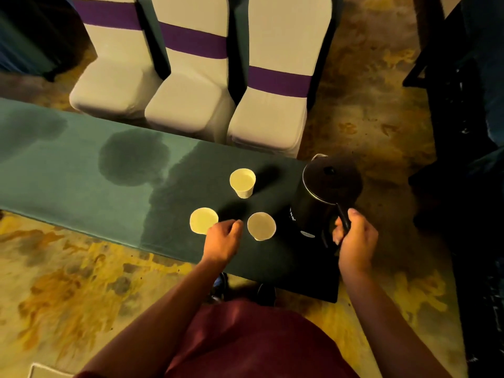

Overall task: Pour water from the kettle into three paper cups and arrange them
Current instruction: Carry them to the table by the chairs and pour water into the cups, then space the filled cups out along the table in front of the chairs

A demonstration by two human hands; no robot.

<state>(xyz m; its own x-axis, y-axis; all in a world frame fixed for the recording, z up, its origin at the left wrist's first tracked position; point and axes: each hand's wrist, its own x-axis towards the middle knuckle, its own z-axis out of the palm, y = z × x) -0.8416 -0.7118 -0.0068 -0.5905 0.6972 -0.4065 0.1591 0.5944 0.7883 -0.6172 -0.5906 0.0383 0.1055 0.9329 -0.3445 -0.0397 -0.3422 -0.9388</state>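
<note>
Three white paper cups stand upright in a triangle on the green-covered table (81,186): a far cup (242,182), a near left cup (203,220) and a near right cup (261,225). A black kettle (324,192) with its lid closed sits at the table's right end. My right hand (356,238) is shut on its handle. My left hand (222,240) hovers low between the two near cups with its fingers curled loosely, and it partly covers the near left cup's edge. I cannot make out a water level in any cup.
Large dark wet patches (131,159) spread over the tablecloth left of the cups. Three white-covered chairs (188,105) with purple bands stand just beyond the table's far edge. Patterned carpet surrounds the table, and dark furniture (463,132) stands at the right.
</note>
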